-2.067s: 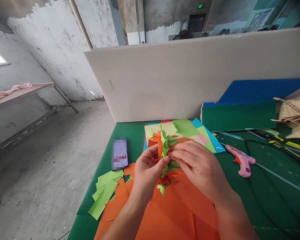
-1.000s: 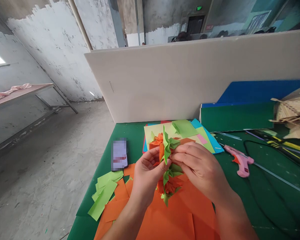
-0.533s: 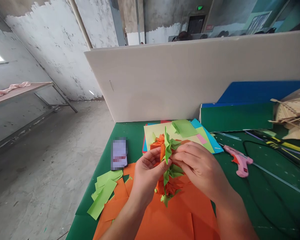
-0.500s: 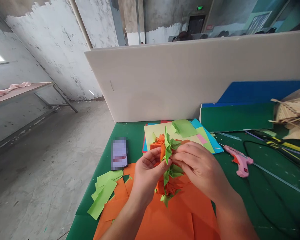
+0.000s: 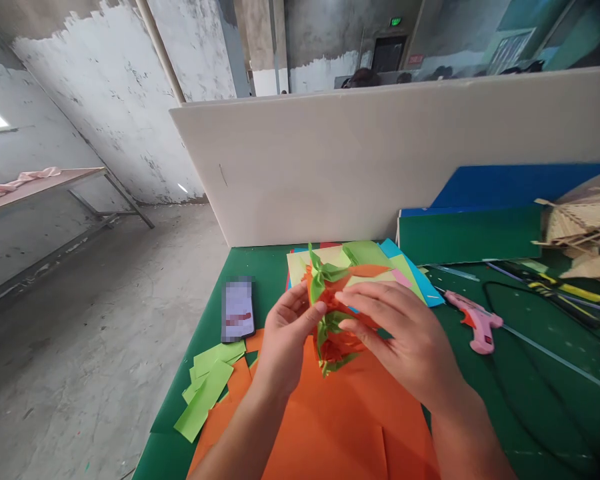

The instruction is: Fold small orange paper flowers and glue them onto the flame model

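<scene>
Green-and-orange folded paper runs twelve-to-six; the left hand pinches it at nine o'clock, the right hand, fingers parted, sits at three, touch unclear.

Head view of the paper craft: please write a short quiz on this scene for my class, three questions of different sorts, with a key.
1. Multiple choice. Which colours show in the folded paper piece?
A) Blue and white
B) Orange and green
C) Pink and black

2. True or false. The phone lies farther left in the picture than the pink glue gun.

3. Fill the gap. The left hand pinches the folded paper piece between its fingers and its ____.

Key: 1 B; 2 true; 3 thumb.
</scene>
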Demonstrator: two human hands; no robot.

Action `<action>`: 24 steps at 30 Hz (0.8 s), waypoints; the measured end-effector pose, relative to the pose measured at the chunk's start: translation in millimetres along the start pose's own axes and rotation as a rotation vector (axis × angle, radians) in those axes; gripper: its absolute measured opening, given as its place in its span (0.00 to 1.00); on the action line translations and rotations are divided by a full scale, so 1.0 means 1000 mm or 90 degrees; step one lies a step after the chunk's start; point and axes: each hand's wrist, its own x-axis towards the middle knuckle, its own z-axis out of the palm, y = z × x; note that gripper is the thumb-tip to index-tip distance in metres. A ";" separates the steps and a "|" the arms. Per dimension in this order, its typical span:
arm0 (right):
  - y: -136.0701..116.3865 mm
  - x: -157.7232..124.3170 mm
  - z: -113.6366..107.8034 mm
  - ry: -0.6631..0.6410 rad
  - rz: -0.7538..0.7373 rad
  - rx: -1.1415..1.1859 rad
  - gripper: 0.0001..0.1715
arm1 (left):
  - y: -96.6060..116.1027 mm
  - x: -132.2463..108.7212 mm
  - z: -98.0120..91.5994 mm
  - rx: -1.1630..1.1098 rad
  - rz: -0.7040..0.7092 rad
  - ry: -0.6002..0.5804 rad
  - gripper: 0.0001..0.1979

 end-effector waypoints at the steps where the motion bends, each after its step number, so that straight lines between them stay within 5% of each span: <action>1: 0.000 -0.001 -0.005 0.024 -0.004 -0.011 0.18 | 0.004 0.005 -0.002 -0.006 -0.002 -0.001 0.19; 7: 0.008 -0.010 -0.031 0.150 0.011 -0.100 0.22 | 0.039 0.071 -0.032 -0.129 0.067 0.000 0.07; 14: 0.011 -0.009 -0.037 0.113 -0.018 -0.134 0.17 | 0.063 0.159 -0.108 -0.161 0.037 0.181 0.08; 19: 0.009 -0.008 -0.037 0.067 -0.014 -0.137 0.15 | 0.064 0.183 -0.167 -0.070 -0.046 0.328 0.10; 24: 0.010 -0.007 -0.032 0.039 -0.015 -0.120 0.13 | 0.069 0.190 -0.192 0.022 -0.068 0.380 0.18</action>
